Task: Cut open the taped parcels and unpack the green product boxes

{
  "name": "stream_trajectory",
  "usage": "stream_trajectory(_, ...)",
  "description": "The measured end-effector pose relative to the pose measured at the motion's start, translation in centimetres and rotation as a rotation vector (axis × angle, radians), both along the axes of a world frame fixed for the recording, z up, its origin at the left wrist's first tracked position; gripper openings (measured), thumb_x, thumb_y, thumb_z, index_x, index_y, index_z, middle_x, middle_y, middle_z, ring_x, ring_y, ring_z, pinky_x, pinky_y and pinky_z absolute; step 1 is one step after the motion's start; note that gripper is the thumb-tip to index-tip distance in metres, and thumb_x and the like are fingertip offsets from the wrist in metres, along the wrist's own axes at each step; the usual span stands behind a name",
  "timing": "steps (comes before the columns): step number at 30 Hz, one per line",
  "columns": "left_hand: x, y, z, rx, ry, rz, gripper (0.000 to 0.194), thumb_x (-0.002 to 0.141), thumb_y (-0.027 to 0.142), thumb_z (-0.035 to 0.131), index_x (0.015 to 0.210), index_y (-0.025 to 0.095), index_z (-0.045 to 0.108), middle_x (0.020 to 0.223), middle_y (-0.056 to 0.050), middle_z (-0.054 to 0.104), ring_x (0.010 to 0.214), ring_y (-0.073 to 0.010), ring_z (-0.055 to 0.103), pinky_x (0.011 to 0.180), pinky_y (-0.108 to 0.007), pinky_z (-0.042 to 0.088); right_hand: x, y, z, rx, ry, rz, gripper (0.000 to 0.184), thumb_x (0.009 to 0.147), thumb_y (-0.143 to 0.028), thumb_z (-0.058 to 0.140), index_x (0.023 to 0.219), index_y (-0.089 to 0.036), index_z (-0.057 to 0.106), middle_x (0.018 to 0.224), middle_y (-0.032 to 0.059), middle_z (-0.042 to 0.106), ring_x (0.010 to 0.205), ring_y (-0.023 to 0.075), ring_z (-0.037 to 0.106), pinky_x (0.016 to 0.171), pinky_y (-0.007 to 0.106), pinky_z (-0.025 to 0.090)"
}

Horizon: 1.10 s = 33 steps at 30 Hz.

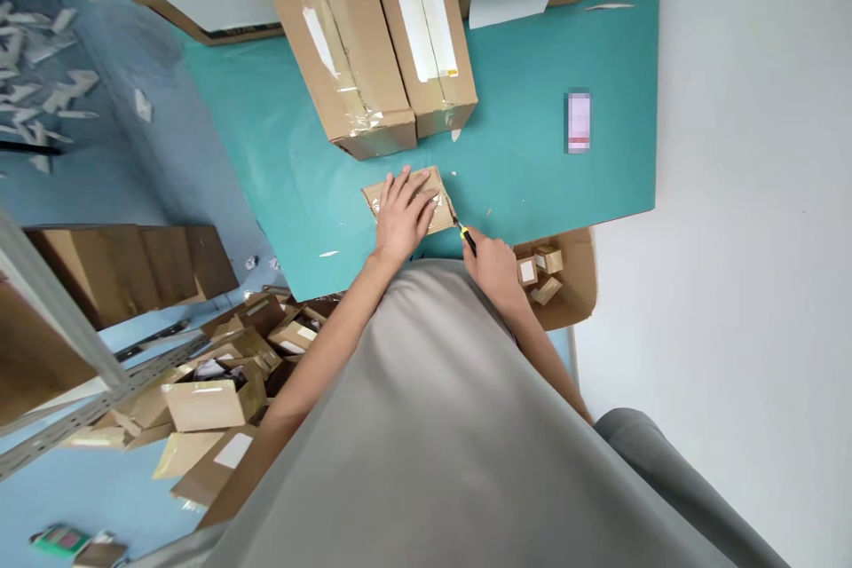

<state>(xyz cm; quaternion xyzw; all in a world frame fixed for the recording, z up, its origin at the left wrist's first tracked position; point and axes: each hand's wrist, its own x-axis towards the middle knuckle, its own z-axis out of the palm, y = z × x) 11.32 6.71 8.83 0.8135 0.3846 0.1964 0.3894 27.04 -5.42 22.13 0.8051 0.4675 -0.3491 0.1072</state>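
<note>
Closed around a black-and-yellow cutter (pixel 469 239), the right hand (pixel 491 268) holds its tip at the right end of the small flat box (pixel 443 215), which lies on the green tabletop (pixel 525 169). Atop the box, the left hand (pixel 400 220) rests with fingers uncurled and spread. Beyond the box stand two taped cartons (pixel 350 44); right of it, an open carton (pixel 580 284) holds little boxes (pixel 548 259).

On my feed I count one surface (pixel 525 186), two big taped boxes (pixel 379 71), one small flat box (pixel 440 195), one knife (pixel 469 240), two grips (left grip (pixel 401 217), right grip (pixel 493 268)), two handwritten sheets (pixel 200 4), one blurred pinkish item (pixel 579 120), and one open carton (pixel 584 280) with three little boxes (pixel 549 260). The heaped boxes (pixel 205 406) at lower left overlap too much for me to count.
</note>
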Motion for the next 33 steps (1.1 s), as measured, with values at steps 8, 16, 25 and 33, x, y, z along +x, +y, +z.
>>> stream_trajectory(8, -5.2, -1.1, 0.4, 0.037, 0.053, 0.068, 0.057, 0.116, 0.063, 0.041, 0.158, 0.032, 0.067, 0.167, -0.012, 0.064, 0.173, -0.0358, 0.038, 0.144, -0.07, 0.021, 4.8, 3.3, -11.1, 0.284, 0.37, -0.392, 0.045, 0.121, -0.038, 0.035, 0.146, -0.014, 0.064, 0.133, 0.0169, 0.082, 0.093, 0.0202, 0.083, 0.085, 0.03, 0.064)
stream_trajectory(16, -11.8, -3.5, 1.2, 0.051, 0.096, 0.319, 0.062, 0.118, 0.063, 0.037, 0.161, 0.029, 0.065, 0.171, -0.014, 0.06, 0.166, -0.0346, 0.049, 0.136, -0.066, 0.041, 1.4, 7.4, -18.1, 0.308, 0.588, -0.485, 0.033, 0.115, -0.038, 0.048, 0.12, -0.014, 0.071, 0.099, 0.0041, 0.078, 0.079, 0.0133, 0.073, 0.077, 0.025, 0.062)
stream_trajectory(25, -11.8, -5.1, -3.5, -0.314, -0.106, 0.475, 0.087, 0.101, 0.088, 0.057, 0.155, 0.02, 0.067, 0.169, -0.021, 0.059, 0.15, -0.0399, 0.064, 0.113, -0.057, 0.066, 1.6, 5.1, -8.4, 0.275, 0.06, -0.013, 0.051, 0.119, -0.041, 0.033, 0.134, -0.015, 0.074, 0.114, 0.0177, 0.082, 0.107, 0.0311, 0.077, 0.092, 0.035, 0.054)
stream_trajectory(33, -11.4, -6.3, -6.1, -0.414, -0.184, 0.444, 0.073, 0.105, 0.069, 0.067, 0.163, 0.025, 0.055, 0.166, -0.021, 0.06, 0.13, -0.0329, 0.075, 0.103, -0.051, 0.069, 0.5, 4.9, -5.9, 0.256, -0.024, 0.271, 0.056, 0.119, -0.033, 0.032, 0.167, -0.02, 0.059, 0.158, 0.0174, 0.068, 0.13, 0.0311, 0.07, 0.103, 0.037, 0.054)
